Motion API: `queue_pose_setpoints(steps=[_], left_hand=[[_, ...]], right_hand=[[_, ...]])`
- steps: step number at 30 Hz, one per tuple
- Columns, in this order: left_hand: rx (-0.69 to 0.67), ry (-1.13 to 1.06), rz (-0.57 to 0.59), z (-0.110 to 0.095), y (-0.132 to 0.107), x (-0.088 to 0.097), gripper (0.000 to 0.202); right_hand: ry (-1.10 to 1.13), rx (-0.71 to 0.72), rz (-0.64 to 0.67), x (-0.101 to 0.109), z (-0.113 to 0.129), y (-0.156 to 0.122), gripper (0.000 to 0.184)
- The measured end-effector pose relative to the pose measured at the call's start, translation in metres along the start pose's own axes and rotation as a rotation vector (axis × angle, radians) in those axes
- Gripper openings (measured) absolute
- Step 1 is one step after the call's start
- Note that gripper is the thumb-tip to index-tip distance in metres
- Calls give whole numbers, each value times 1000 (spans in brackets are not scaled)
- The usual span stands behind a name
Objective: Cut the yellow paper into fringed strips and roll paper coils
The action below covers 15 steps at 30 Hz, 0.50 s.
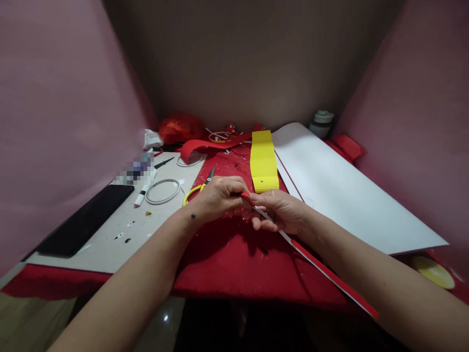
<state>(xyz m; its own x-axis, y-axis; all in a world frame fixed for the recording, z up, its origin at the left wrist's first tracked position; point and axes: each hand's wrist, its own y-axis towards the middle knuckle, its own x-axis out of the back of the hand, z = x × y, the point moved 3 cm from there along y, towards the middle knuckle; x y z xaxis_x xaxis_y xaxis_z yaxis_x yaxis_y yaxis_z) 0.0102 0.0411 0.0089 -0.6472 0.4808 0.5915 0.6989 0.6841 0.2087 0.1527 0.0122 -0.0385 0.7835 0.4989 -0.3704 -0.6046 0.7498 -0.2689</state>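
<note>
My left hand (227, 193) and my right hand (276, 210) meet over the red cloth in the middle. Their fingertips pinch a narrow red and white paper strip (333, 277) at its upper end, which looks folded or rolled; the exact form is hidden by the fingers. From there the strip slants down to the right beneath my right forearm, past the table's front edge. Scissors with yellow handles (193, 191) lie just behind my left wrist. A yellow corrugated paper band (263, 159) lies just beyond my right hand.
On the grey board (106, 254) are a black flat case (88, 220), a marker (140, 195), coiled tape (162, 191) and small scraps. A red corrugated band (216, 144), a red bag (181, 128) and a jar (321, 122) stand behind. A white sheet (340, 190) covers the right.
</note>
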Motion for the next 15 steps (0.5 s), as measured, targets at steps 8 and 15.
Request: queue_pose_setpoints(steps=[8,15], left_hand=[[174,-527,-48,1,-2,-7,9],[113,-538,-116,0,-3,-7,7]], right_hand=[[92,178,184,-7,9,-5,40],[83,192,168,-8,8,-5,44]])
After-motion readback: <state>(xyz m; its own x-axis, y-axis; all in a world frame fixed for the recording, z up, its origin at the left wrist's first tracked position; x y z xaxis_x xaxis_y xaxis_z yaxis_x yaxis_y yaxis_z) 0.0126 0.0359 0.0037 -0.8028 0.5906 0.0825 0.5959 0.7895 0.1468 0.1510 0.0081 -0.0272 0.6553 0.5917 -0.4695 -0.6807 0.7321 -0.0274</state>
